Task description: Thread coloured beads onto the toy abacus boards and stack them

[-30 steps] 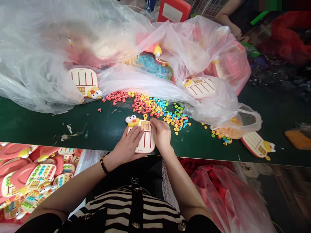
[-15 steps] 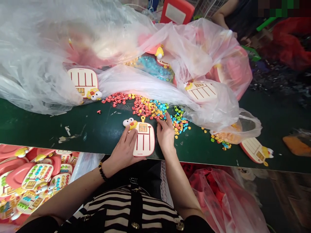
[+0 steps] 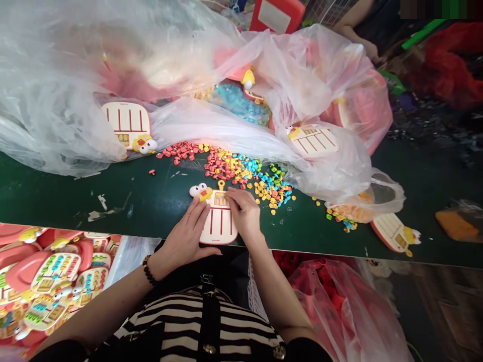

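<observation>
A cream toy board (image 3: 216, 227) with a red rim, dark red slots and a yellow bug-eyed duck head (image 3: 200, 191) lies flat on the green table in front of me. My left hand (image 3: 185, 235) rests on the board's left side, fingers stretched out just below the duck head, thumb spread away near the table edge. At the board's upper right, my right hand (image 3: 245, 215) has its fingertips pinched together over the top of the right slot; whatever is between them is hidden. Just beyond is a pile of small colored plastic pieces (image 3: 222, 163), red, yellow, blue and green.
Clear plastic bags (image 3: 211, 118) holding toys line the table's far side. More boards (image 3: 128, 123) lie by them, another (image 3: 392, 234) at right. Filled boards (image 3: 56, 271) are heaped lower left. A red bag (image 3: 332, 296) hangs lower right. Another person's arm (image 3: 354, 30) shows upper right.
My right hand has moved from the loose pieces left onto the board's upper right corner, its fingers now pinched. My left hand has slid slightly left, its thumb now off the board.
</observation>
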`<act>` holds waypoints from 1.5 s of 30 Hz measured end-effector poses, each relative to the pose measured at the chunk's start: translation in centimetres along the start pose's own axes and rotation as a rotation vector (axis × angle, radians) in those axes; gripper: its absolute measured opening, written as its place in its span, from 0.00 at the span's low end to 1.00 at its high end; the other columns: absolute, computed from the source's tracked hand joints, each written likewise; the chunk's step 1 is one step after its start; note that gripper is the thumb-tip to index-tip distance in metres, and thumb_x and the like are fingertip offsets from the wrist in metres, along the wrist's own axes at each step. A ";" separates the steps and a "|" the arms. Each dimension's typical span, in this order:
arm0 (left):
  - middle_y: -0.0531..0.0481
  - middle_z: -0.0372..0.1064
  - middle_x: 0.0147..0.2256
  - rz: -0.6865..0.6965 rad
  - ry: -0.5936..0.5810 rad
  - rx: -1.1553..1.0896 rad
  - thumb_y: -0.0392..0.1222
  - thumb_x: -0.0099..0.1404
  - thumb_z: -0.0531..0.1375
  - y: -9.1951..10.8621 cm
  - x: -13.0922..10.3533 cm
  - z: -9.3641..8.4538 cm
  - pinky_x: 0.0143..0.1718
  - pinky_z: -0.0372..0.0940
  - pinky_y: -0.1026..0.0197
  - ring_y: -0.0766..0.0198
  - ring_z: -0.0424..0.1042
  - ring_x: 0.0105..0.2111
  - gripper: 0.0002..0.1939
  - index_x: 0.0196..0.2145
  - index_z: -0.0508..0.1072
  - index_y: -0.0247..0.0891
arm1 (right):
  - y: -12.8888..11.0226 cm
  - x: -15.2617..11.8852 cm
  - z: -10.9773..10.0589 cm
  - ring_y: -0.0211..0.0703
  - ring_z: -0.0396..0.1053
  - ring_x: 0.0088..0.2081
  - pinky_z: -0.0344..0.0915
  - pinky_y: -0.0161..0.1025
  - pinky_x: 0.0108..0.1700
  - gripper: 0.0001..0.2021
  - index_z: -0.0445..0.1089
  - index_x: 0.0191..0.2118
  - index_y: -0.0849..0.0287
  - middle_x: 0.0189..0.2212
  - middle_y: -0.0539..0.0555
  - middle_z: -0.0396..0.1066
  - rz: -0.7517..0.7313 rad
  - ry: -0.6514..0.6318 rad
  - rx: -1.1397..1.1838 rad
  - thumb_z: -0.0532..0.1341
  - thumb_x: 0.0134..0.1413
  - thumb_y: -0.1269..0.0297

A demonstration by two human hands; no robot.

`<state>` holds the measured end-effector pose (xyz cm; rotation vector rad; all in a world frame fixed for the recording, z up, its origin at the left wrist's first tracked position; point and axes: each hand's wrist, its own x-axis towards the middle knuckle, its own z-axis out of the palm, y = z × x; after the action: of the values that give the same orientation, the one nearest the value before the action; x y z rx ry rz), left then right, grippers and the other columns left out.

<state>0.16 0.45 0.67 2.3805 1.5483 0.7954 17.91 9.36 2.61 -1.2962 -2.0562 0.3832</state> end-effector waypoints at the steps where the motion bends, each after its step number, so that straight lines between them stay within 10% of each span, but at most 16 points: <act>1: 0.26 0.54 0.58 -0.006 0.007 -0.018 0.66 0.53 0.63 -0.1 0.0 -0.1 0.58 0.57 0.35 0.34 0.45 0.65 0.55 0.64 0.46 0.27 | -0.1 -0.2 0.2 0.46 0.72 0.49 0.68 0.47 0.52 0.12 0.76 0.41 0.54 0.43 0.54 0.77 -0.004 -0.005 -0.044 0.55 0.62 0.65; 20: 0.39 0.65 0.47 -0.002 0.135 -0.066 0.53 0.59 0.64 -0.1 -0.7 0.6 0.53 0.67 0.45 0.46 0.64 0.57 0.26 0.49 0.64 0.36 | -3.5 -6.0 0.5 0.50 0.60 0.62 0.60 0.52 0.58 0.20 0.65 0.58 0.55 0.54 0.57 0.71 -0.083 -0.110 -0.237 0.52 0.63 0.70; 24: 0.36 0.61 0.52 -0.048 0.122 -0.093 0.54 0.60 0.63 -0.5 -0.7 0.1 0.52 0.67 0.47 0.48 0.63 0.57 0.35 0.59 0.57 0.36 | -3.7 -3.9 0.5 0.44 0.66 0.57 0.61 0.48 0.58 0.20 0.66 0.58 0.51 0.52 0.54 0.73 -0.140 -0.166 -0.063 0.50 0.63 0.71; 28: 0.33 0.59 0.58 -0.002 0.023 0.005 0.61 0.58 0.62 -0.3 0.1 -0.8 0.55 0.61 0.43 0.45 0.61 0.55 0.42 0.62 0.56 0.36 | 0.7 1.4 -0.9 0.47 0.73 0.44 0.69 0.46 0.48 0.16 0.75 0.45 0.56 0.41 0.57 0.77 0.070 0.082 -0.138 0.50 0.62 0.69; 33: 0.32 0.60 0.58 0.014 0.008 0.114 0.65 0.56 0.61 0.4 1.1 -0.8 0.60 0.53 0.38 0.40 0.57 0.58 0.42 0.58 0.62 0.31 | 4.1 4.2 -1.7 0.51 0.73 0.37 0.69 0.45 0.39 0.11 0.75 0.38 0.61 0.34 0.61 0.76 0.160 -0.106 -0.351 0.55 0.56 0.72; 40: 0.29 0.63 0.55 0.061 0.073 0.070 0.65 0.55 0.61 0.0 0.7 0.2 0.61 0.53 0.37 0.41 0.57 0.59 0.46 0.58 0.59 0.24 | 0.3 2.0 -1.0 0.44 0.72 0.43 0.70 0.42 0.45 0.12 0.74 0.43 0.56 0.41 0.56 0.74 0.047 -0.008 0.088 0.53 0.62 0.64; 45: 0.29 0.63 0.53 0.055 0.083 0.072 0.64 0.57 0.61 0.0 0.7 0.2 0.61 0.53 0.37 0.41 0.59 0.58 0.44 0.58 0.58 0.25 | -0.5 1.3 0.6 0.47 0.70 0.43 0.66 0.46 0.50 0.13 0.75 0.43 0.57 0.38 0.57 0.76 -0.054 -0.055 -0.145 0.53 0.64 0.64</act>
<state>0.54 1.11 0.73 2.4806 1.5748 0.8746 16.79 10.35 2.92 -1.3243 -2.1948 0.2525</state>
